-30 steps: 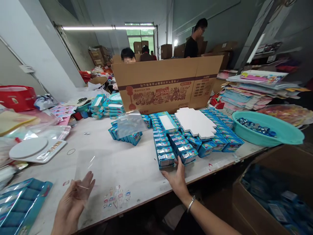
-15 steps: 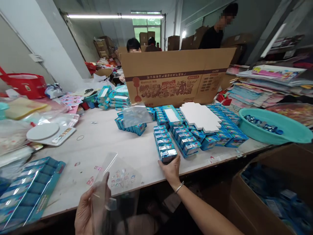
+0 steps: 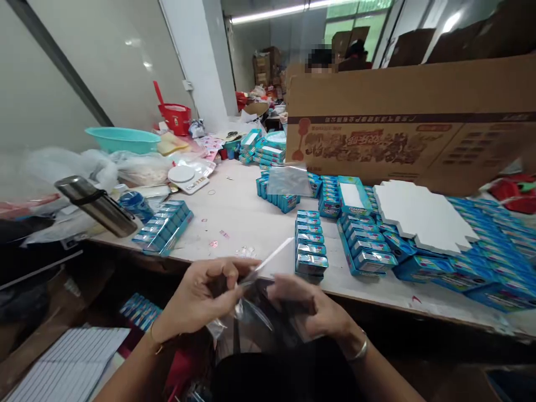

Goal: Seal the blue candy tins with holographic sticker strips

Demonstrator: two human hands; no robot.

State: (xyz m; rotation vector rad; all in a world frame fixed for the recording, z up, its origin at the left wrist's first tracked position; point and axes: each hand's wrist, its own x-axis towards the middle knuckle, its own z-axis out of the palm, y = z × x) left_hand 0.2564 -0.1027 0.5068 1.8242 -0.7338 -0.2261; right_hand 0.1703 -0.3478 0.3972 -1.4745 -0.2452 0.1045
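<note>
My left hand (image 3: 211,296) is closed on a clear plastic bag (image 3: 255,315), pinching it near its upper edge. The bag hangs over my lap, in front of the table edge. Beside its right side, my right hand (image 3: 314,307) is blurred by motion, with fingers stretched and thumb apart; whether it touches the film is unclear. Just beyond my right hand stands a row of small blue boxes (image 3: 310,245) in a tray on the table (image 3: 238,218). Another clear bag (image 3: 288,180) lies over a group of blue boxes farther back.
A wrapped pack of blue boxes (image 3: 165,226) sits at left, near a steel flask (image 3: 96,204) and a white scale (image 3: 188,177). White card pieces (image 3: 422,215) lie on more boxes at right. A large carton (image 3: 402,128) stands behind; people are beyond it.
My right hand has left the row of blue boxes and come over to the plastic bag. My left hand still holds the bag. The view has turned left.
</note>
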